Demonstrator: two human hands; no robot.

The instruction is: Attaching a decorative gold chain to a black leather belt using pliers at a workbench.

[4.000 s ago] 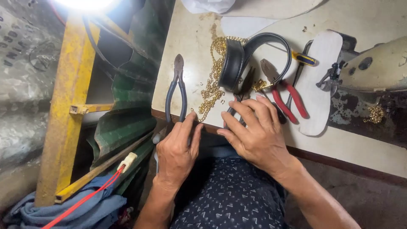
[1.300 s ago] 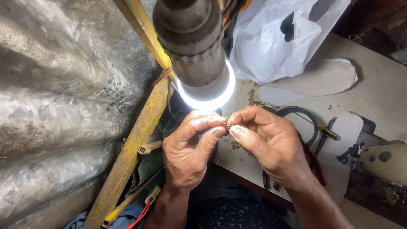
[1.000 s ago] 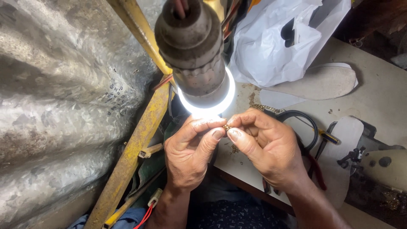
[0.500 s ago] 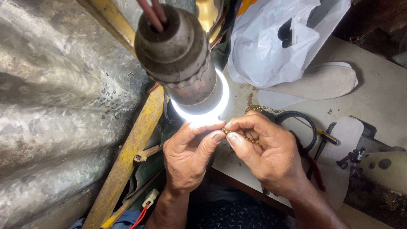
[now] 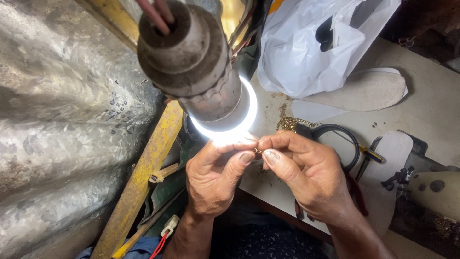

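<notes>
Left hand: the left hand (image 5: 213,180) was raised under the lamp, thumb and forefinger pinched together on one side of a small gold-coloured link (image 5: 258,150).
Right hand: the right hand (image 5: 309,175) met it from the other side, thumb and forefinger closed on the same link, so both hands clamped one tiny piece between their tips.
Where the piece was: in the air, above the near edge of the worktable (image 5: 431,110) and just below the glowing ring lamp (image 5: 225,108); it was too small to tell its exact form.
Light: the ring lamp hung from a dusty socket right above the fingertips, so the piece sat in the brightest spot.
Doing it well, as a judgement: keeping the link close under the ring, with both wrists steady and the pinch firm but light, seemed wise, since a slip would drop it toward the lap or the floor.
Nearby on the table: a heap of gold chain (image 5: 289,123), a black strap loop (image 5: 341,144), a pale shoe sole (image 5: 366,91), a white plastic bag (image 5: 316,43).
At the left: a yellow metal frame (image 5: 148,172) against crinkled silver sheeting (image 5: 62,124).
</notes>
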